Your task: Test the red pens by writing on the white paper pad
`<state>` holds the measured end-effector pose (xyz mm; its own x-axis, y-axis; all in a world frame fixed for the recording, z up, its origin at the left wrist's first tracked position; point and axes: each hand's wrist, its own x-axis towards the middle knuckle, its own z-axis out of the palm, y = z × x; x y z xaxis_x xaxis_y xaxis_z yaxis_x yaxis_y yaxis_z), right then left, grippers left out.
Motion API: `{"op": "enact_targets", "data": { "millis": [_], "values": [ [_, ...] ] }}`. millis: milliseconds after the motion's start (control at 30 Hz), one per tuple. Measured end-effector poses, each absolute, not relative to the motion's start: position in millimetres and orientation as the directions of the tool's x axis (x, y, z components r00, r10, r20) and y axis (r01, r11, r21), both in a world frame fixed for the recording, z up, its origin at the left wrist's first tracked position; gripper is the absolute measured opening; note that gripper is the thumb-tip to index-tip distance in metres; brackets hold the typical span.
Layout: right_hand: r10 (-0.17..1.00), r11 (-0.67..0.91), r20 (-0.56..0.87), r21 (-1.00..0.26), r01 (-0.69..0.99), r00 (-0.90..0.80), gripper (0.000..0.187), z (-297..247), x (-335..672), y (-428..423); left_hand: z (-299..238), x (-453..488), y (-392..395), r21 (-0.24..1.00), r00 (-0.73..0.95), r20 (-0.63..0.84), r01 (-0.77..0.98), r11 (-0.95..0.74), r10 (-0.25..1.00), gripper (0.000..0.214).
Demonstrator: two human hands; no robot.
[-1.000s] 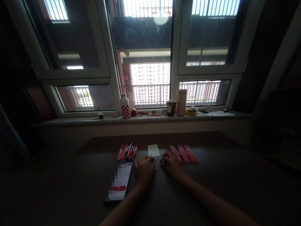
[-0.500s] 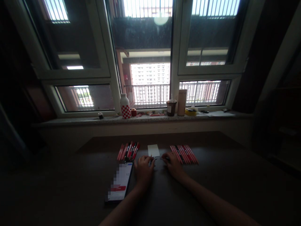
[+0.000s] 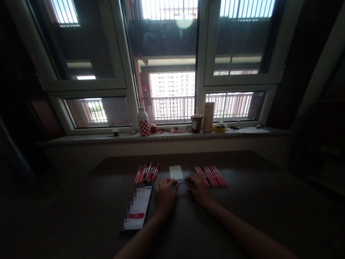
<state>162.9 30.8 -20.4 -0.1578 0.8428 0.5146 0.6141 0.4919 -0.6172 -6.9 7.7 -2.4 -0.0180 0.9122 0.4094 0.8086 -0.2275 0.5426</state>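
My left hand [image 3: 165, 191] rests low over the table, fingers bent and closed round small thin parts [image 3: 180, 183] that stick out at the fingertips. Those parts look slender, pale and dark, like pieces of a pen, but they are too small and dim to name surely. Just to the right, my right hand [image 3: 198, 190] has its fingers pinched together; whatever they hold is hidden. Beyond the fingertips lies a pale square of paper [image 3: 176, 171]. A row of red and black pens [image 3: 147, 173] is left of my hands, and another row of pens [image 3: 211, 176] is beside my right hand.
A phone [image 3: 138, 208] with a lit screen lies left of my left forearm on the dark table [image 3: 194, 230]. Along the windowsill [image 3: 172, 135] stand a checked bottle [image 3: 143, 122], a cup [image 3: 196, 123], a tan flask [image 3: 208, 117] and a yellow item [image 3: 219, 128].
The thin parts at my left fingertips have shifted slightly and now point toward my right hand. Both hands stay almost in place. The number on the phone screen no longer shows clearly.
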Motion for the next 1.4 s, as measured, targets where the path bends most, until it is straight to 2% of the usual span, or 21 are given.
{"op": "enact_targets", "data": {
  "millis": [533,833,1400],
  "values": [
    [0.813,0.550,0.533,-0.575,0.606,-0.233,0.012,-21,161,30,2,-6,4,0.604,0.016,0.364,0.756,-0.250,0.931,0.019],
    [0.814,0.547,0.533,-0.568,0.616,-0.231,0.014,-22,161,31,1,-6,7,0.599,0.060,0.327,0.759,-0.255,0.943,0.029],
    [0.800,0.570,0.556,-0.591,0.570,-0.224,0.016,-28,163,36,-4,-7,10,0.618,0.019,0.355,0.745,-0.250,0.935,0.026]
  ]
}}
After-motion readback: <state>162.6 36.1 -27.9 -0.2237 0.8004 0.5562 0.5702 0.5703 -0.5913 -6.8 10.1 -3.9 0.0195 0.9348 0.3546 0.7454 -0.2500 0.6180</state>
